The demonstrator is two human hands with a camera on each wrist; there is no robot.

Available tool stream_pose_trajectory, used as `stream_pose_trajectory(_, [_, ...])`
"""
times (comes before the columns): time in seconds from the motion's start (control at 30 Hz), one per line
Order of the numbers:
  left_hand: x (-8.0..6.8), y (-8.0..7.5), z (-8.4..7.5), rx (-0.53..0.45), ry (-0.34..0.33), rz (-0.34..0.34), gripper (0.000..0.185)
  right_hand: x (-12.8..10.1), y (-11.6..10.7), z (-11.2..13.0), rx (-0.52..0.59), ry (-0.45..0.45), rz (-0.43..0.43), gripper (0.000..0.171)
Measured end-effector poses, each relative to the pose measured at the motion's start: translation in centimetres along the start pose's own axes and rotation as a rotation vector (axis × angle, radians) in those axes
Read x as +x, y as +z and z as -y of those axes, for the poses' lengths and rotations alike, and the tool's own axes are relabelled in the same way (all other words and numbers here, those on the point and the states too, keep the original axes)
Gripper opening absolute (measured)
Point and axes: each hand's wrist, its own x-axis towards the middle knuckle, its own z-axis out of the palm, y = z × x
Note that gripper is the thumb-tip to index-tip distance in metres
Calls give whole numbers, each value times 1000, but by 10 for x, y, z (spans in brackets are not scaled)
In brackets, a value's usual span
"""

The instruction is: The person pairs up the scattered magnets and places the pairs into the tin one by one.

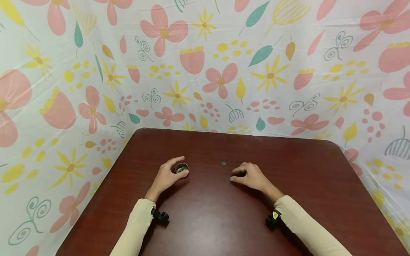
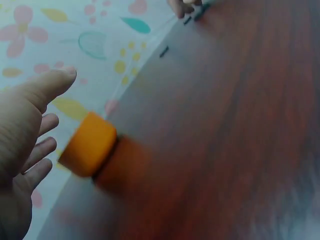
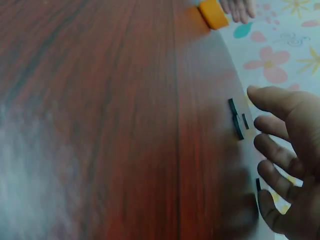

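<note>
Dark red-brown wood-grain table (image 1: 224, 220) is taking up the lower half of the head view, w/ rounded far corners; floral plastic sheeting (image 1: 205, 71) is rising directly behind the far edge and hanging along both sides. Broad bare wood is lying open on the near side of the small orange cup (image 1: 181, 168), and also between the cup and the table's right edge.

Cup is standing approx. mid-table, left of centre, well clear of every edge. It is showing as a short round pot, orange outside in the wrist views (image 2: 89, 144) (image 3: 213, 13), dark inside from above w/ something pale in it; contents too small to identify.

Left hand (image 1: 168, 175) is cupping around the cup, thumb at its near side and forefinger arching past its far side, fingers spread and not closing on it. Right hand (image 1: 251, 176) is resting on the wood well right of the cup, fingers loosely bent, gripping nothing. Small dark disc (image 1: 223, 164) is lying right of the cup, just beyond the right hand's fingers (image 1: 238, 170).
</note>
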Motion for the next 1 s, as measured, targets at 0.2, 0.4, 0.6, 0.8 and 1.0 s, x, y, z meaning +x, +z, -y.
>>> stream_pose_trajectory(0.2, [-4,-1,13,22,-31,20,77,0,6,2,-29,28,-21,31])
stream_pose_trajectory(0.4, [-7,1,19,24,-52,22,80,-5,10,-1,-36,52,-36,29])
stream_pose_trajectory(0.6, [-10,1,22,18,-49,12,80,-6,13,-4,-11,28,-47,26])
stream_pose_trajectory(0.8, [-10,0,22,1,-47,7,78,-6,14,-8,-1,-3,-62,23])
stream_pose_trajectory(1.0, [-10,2,23,7,-62,18,79,-4,13,-7,-4,5,-62,18])
